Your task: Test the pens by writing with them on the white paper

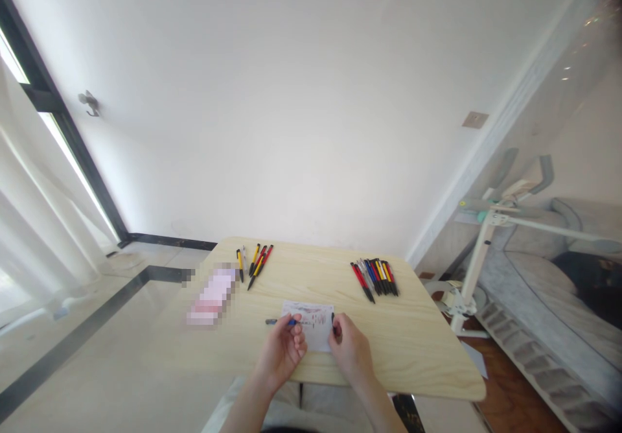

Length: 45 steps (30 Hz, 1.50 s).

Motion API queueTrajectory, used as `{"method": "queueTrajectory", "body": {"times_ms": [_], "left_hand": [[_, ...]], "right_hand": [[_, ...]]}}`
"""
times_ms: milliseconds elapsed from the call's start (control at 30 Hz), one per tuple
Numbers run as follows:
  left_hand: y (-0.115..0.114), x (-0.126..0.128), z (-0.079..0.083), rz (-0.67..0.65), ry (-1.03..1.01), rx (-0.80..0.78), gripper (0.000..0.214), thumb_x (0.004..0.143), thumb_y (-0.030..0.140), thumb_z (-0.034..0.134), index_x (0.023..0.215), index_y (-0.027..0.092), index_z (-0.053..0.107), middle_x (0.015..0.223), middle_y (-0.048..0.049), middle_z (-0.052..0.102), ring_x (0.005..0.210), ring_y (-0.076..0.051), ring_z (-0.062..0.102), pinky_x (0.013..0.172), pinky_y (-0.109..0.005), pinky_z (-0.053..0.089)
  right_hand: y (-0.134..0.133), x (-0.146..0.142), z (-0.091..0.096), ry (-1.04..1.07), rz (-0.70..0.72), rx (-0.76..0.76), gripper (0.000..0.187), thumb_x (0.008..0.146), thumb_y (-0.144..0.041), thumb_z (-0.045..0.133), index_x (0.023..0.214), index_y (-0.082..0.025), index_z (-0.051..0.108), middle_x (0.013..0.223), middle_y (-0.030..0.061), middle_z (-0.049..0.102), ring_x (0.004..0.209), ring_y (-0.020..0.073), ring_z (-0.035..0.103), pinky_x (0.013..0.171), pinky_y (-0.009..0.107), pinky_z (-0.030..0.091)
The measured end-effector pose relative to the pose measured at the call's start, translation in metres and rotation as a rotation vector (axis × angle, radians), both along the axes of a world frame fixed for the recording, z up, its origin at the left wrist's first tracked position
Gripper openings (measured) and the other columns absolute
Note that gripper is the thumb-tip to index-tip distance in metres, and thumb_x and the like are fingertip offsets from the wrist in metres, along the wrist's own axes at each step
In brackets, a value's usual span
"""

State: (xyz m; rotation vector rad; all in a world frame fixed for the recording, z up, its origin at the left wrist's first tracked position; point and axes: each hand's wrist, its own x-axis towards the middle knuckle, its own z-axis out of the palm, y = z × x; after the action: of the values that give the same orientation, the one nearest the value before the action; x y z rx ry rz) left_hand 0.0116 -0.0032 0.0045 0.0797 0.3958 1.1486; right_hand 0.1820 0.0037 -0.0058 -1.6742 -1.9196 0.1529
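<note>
The fingers (298, 342) of the left hand (282, 352) are closed on a pen (271, 321), which lies crosswise in the grip at the lower centre of the frame, above the left edge of a printed sheet (318, 339). The fingers of the right hand (354, 347), at the sheet's right edge, are drawn together on a small dark piece (333, 319); what it is cannot be told. Handling: the pen should be light and stiff, with a smooth barrel that may roll or slip under a loose grip. Take hold at mid-barrel, between thumb and forefinger. The sheet should be thin and easily creased; press it flat near an edge. Appearance: the pen is slim, with a greyish end towards frame left and a blue section beside the thumb; the rest is hidden by the hand. The sheet is white with dark and reddish print, too small to read. On the worktop (418, 355), mixed-colour pens (374, 279) lie at right of centre, and mostly yellow and red pens (257, 266) at left of centre.
</note>
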Motion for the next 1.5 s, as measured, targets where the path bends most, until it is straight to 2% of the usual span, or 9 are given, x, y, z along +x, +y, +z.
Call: {"method": "queueTrajectory", "body": {"times_ms": [200,467,833,1133,1267,1367,1500], "left_hand": [[0.000,0.000,0.000,-0.003,0.004,-0.001,0.011,0.077,0.024,0.052,0.077,0.013,0.055,0.052,0.0032,0.048,0.042,-0.004,0.043,0.041,-0.016,0.032],[-0.001,0.000,0.001,-0.003,0.002,-0.005,0.010,0.077,0.024,0.052,0.076,0.013,0.055,0.052,0.0031,0.048,0.042,-0.005,0.042,0.041,-0.017,0.031],[-0.001,0.001,-0.001,-0.012,-0.032,0.012,0.008,0.077,0.022,0.052,0.078,0.014,0.054,0.052,0.0036,0.047,0.042,-0.005,0.041,0.042,-0.017,0.030],[0.000,0.001,-0.003,-0.025,-0.044,0.017,0.008,0.077,0.022,0.052,0.078,0.015,0.053,0.052,0.0042,0.047,0.042,-0.005,0.040,0.042,-0.017,0.029],[0.000,0.001,-0.005,-0.039,-0.045,0.021,0.008,0.077,0.023,0.053,0.078,0.015,0.053,0.052,0.0047,0.047,0.041,-0.004,0.039,0.042,-0.018,0.028],[0.000,0.001,-0.005,-0.035,-0.025,0.027,0.009,0.077,0.024,0.053,0.078,0.015,0.053,0.051,0.0049,0.046,0.041,-0.004,0.039,0.042,-0.018,0.028],[0.000,0.003,-0.005,-0.028,0.032,0.037,0.011,0.077,0.025,0.052,0.077,0.015,0.053,0.051,0.0045,0.047,0.041,-0.005,0.040,0.042,-0.019,0.029]], "right_hand": [[-0.002,-0.002,0.005,-0.013,0.006,-0.004,0.015,0.068,-0.018,0.043,0.079,-0.021,0.052,0.070,-0.0016,0.059,0.057,0.0126,0.053,0.051,0.020,0.032],[-0.004,-0.005,0.009,-0.016,0.020,-0.005,0.009,0.069,-0.023,0.047,0.076,-0.022,0.052,0.059,-0.0044,0.053,0.052,0.0110,0.049,0.049,0.020,0.030],[-0.004,-0.004,0.008,-0.034,0.024,-0.004,0.008,0.070,-0.020,0.047,0.075,-0.021,0.053,0.065,-0.0034,0.056,0.054,0.0103,0.049,0.049,0.020,0.028],[-0.005,-0.004,0.010,-0.007,0.037,-0.010,0.010,0.072,-0.024,0.047,0.077,-0.021,0.055,0.061,-0.0032,0.055,0.051,0.0104,0.049,0.049,0.020,0.029],[-0.003,-0.003,0.007,0.067,0.040,-0.031,0.010,0.074,-0.027,0.048,0.077,-0.021,0.056,0.057,-0.0036,0.054,0.050,0.0110,0.048,0.050,0.020,0.030],[0.000,0.000,0.005,0.231,0.058,-0.031,0.014,0.075,-0.030,0.048,0.075,-0.019,0.056,0.057,-0.0022,0.054,0.051,0.0120,0.049,0.051,0.021,0.034],[0.002,0.002,0.022,0.473,0.109,-0.065,0.023,0.080,-0.033,0.043,0.074,-0.016,0.057,0.060,0.0005,0.055,0.051,0.0124,0.046,0.047,0.021,0.035]]}}
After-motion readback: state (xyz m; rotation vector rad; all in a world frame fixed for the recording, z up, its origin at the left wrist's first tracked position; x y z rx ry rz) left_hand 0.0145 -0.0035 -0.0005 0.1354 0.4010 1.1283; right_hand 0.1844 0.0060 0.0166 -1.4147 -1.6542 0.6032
